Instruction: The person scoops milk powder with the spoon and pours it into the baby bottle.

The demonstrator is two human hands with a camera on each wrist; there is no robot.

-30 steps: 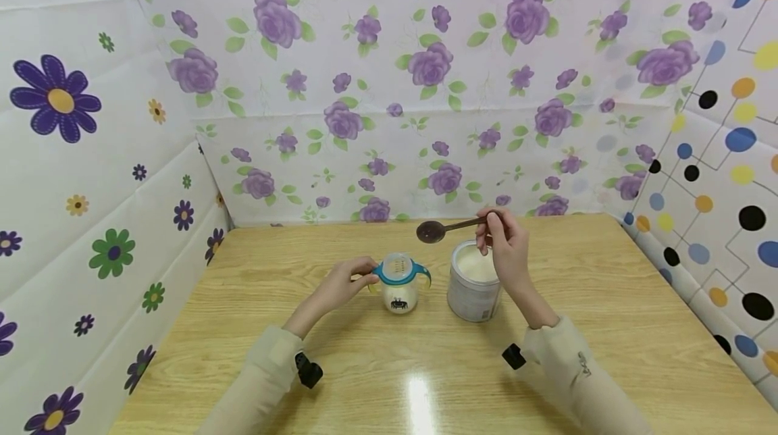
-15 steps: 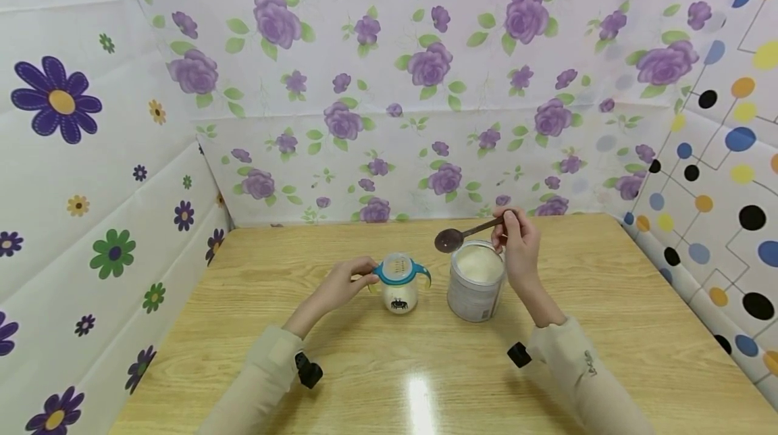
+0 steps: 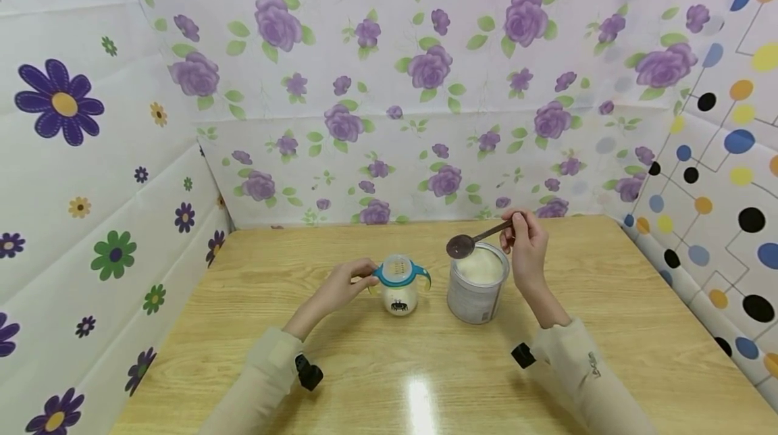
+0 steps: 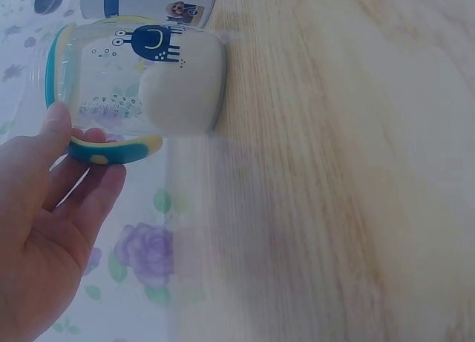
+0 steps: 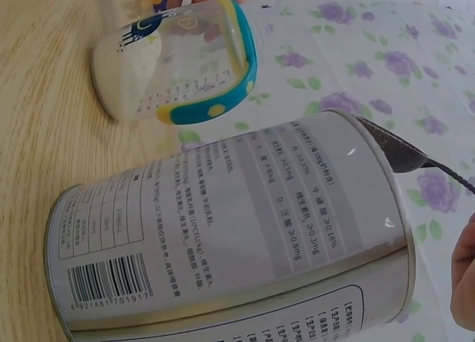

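Observation:
A clear baby cup (image 3: pixel 399 298) with a blue rim, two handles and a crab print stands upright on the table, with white powder inside at the bottom. My left hand (image 3: pixel 342 284) grips its left handle (image 4: pixel 111 150), the thumb at the rim and the fingers behind. To the cup's right stands an open milk powder can (image 3: pixel 473 300), its pale powder (image 3: pixel 481 266) showing near the top. My right hand (image 3: pixel 527 246) holds a dark brown spoon (image 3: pixel 460 246) by the handle end. The spoon's bowl hangs over the can's far left rim; it looks empty apart from slight residue.
Both things stand on a light wooden table (image 3: pixel 340 381), close together with a narrow gap between. A flowered cloth (image 3: pixel 395 117) rises behind the table's back edge, and patterned cloths flank both sides.
My right hand has moved right, carrying the spoon rightward and slightly down, from between cup and can to above the can's rim. The left hand and cup have stayed in place.

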